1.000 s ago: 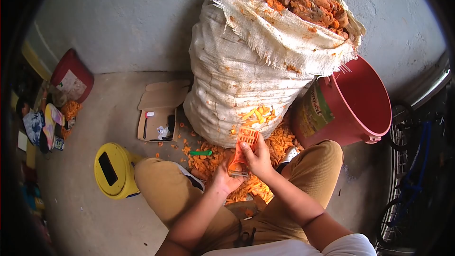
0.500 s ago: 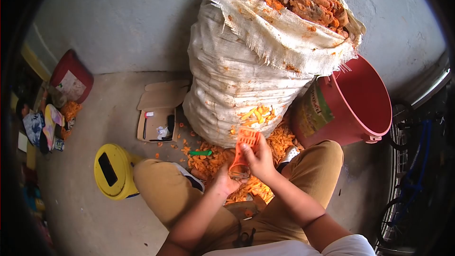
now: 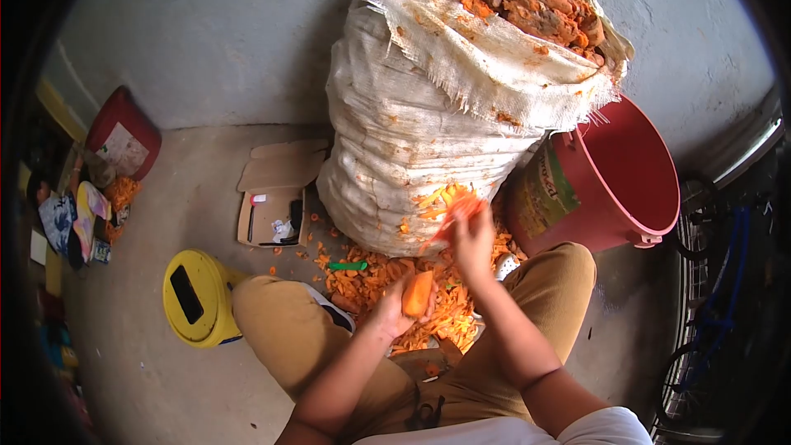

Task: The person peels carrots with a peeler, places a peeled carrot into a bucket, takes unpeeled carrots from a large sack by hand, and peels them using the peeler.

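My left hand [image 3: 393,315] is closed around a carrot [image 3: 418,294], whose bright orange peeled side faces up. Up and to the right, my right hand [image 3: 475,249] grips an orange plastic peeler [image 3: 455,218], smeared by motion and apart from the carrot. Beneath both hands lies a heap of carrot peelings [image 3: 449,321] on the floor between my legs. A green tool handle [image 3: 348,265] rests on the heap's far left edge. Just beyond the peeler, strips of peel [image 3: 443,198] cling to a white woven sack [image 3: 412,132].
Dirty carrots [image 3: 527,0] fill the sack's open top. A red tub [image 3: 593,198] leans at its right. On the left are an open cardboard box [image 3: 247,218] and a yellow bucket [image 3: 210,280] with a phone [image 3: 187,295] on its lid. A bicycle stands far right.
My right hand has swung the peeler up and away, toward the sack. The carrot in my left hand now shows a freshly peeled face turned upward.
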A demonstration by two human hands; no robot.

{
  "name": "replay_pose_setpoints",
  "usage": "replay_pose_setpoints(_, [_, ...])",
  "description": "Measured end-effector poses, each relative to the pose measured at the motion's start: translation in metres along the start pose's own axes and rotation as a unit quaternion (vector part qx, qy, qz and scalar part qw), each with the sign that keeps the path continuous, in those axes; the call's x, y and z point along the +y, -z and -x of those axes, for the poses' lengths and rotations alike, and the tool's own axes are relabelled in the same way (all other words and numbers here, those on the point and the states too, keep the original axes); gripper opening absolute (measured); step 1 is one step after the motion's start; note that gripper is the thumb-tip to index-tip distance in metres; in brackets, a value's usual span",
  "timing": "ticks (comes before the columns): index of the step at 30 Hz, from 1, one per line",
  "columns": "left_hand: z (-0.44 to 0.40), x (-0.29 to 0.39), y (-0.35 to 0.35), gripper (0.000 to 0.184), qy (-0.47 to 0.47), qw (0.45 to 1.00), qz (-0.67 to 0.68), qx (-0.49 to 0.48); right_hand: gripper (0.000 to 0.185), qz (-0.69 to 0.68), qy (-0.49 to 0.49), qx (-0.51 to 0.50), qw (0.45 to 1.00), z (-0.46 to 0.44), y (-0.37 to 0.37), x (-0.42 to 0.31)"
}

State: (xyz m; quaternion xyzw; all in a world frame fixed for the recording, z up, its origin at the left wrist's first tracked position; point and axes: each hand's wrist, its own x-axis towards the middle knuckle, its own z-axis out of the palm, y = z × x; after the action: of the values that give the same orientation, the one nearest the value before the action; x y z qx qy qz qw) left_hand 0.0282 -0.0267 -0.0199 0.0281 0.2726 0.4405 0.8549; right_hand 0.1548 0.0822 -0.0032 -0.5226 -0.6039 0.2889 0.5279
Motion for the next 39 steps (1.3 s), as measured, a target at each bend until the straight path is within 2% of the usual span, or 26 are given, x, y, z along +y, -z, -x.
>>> replay_pose_setpoints(1, [0.005, -0.001, 0.002, 0.049, 0.010, 1.000, -0.016, -0.016, 0.019, -0.090, -0.123, 0.039, 0.988, -0.017, 0.012, -0.022])
replay_pose_setpoints(2, [0.007, 0.000, 0.003, 0.049, 0.021, 0.999, -0.034, -0.033, 0.020, -0.212, -0.179, 0.064, 0.959, -0.031, 0.019, 0.002])
replay_pose_setpoints(4, [0.007, 0.002, 0.006, 0.048, 0.003, 1.000, -0.017, -0.003, 0.020, -0.183, -0.154, 0.052, 0.970, -0.038, 0.028, 0.000])
replay_pose_setpoints(6, [0.005, 0.001, 0.001, 0.048, -0.016, 0.999, -0.007, 0.047, 0.018, -0.181, -0.090, 0.055, 0.978, -0.026, 0.015, 0.016])
replay_pose_setpoints(8, [0.004, 0.005, -0.013, 0.047, -0.042, 0.991, -0.009, 0.123, 0.019, -0.175, -0.134, -0.006, 0.975, -0.012, 0.016, 0.002])
replay_pose_setpoints(10, [0.002, 0.003, 0.001, 0.046, -0.054, 0.993, -0.011, 0.106, 0.021, -0.215, -0.178, -0.046, 0.959, -0.001, 0.014, -0.012])
replay_pose_setpoints(12, [-0.006, 0.000, 0.018, 0.043, -0.060, 0.994, -0.014, 0.091, 0.023, -0.216, -0.158, -0.096, 0.959, 0.012, 0.009, -0.022])
replay_pose_setpoints(15, [-0.004, 0.004, -0.007, 0.037, -0.082, 0.983, -0.017, 0.164, 0.025, -0.177, -0.122, -0.137, 0.967, 0.031, 0.000, -0.031])
replay_pose_setpoints(17, [-0.004, 0.005, -0.006, 0.036, -0.068, 0.988, -0.029, 0.137, 0.028, -0.156, -0.135, -0.183, 0.961, 0.037, -0.002, -0.034])
replay_pose_setpoints(20, [-0.007, 0.001, -0.005, 0.038, -0.054, 0.989, -0.023, 0.139, 0.027, -0.134, -0.111, -0.171, 0.970, 0.044, -0.010, -0.026])
replay_pose_setpoints(22, [-0.008, 0.001, -0.003, 0.041, -0.039, 0.992, -0.021, 0.116, 0.026, -0.139, -0.081, -0.123, 0.979, 0.046, -0.012, -0.027])
replay_pose_setpoints(25, [-0.008, 0.004, -0.002, 0.043, -0.056, 0.997, -0.015, 0.040, 0.026, -0.124, -0.069, -0.114, 0.983, 0.046, -0.012, -0.028])
replay_pose_setpoints(31, [-0.005, 0.007, -0.011, 0.040, -0.077, 0.995, -0.002, 0.062, 0.027, -0.094, -0.063, -0.100, 0.989, 0.037, -0.010, -0.029])
replay_pose_setpoints(32, [-0.005, 0.006, -0.005, 0.039, -0.062, 0.998, 0.009, 0.022, 0.026, -0.107, -0.063, -0.081, 0.989, 0.035, -0.014, -0.021])
replay_pose_setpoints(33, [-0.006, 0.005, 0.005, 0.039, -0.049, 0.998, 0.020, -0.018, 0.024, -0.160, -0.022, -0.067, 0.985, 0.027, -0.016, -0.010])
replay_pose_setpoints(34, [-0.003, 0.008, -0.002, 0.039, -0.035, 0.997, 0.030, -0.059, 0.020, -0.122, -0.129, -0.023, 0.984, 0.013, -0.011, -0.004])
replay_pose_setpoints(35, [0.005, 0.002, -0.014, 0.040, -0.027, 0.999, -0.004, 0.039, 0.019, -0.155, -0.168, -0.002, 0.974, -0.006, 0.001, 0.002])
replay_pose_setpoints(36, [0.005, 0.002, -0.013, 0.040, -0.033, 0.999, 0.010, 0.025, 0.018, -0.188, -0.207, 0.020, 0.960, -0.018, 0.010, -0.002])
replay_pose_setpoints(38, [0.007, 0.003, -0.007, 0.041, -0.045, 0.998, 0.040, -0.003, 0.018, -0.204, -0.219, -0.014, 0.954, -0.014, 0.016, -0.015])
replay_pose_setpoints(39, [0.000, 0.002, 0.007, 0.041, -0.051, 0.999, 0.008, -0.006, 0.017, -0.211, -0.225, -0.033, 0.951, -0.012, 0.018, -0.023])
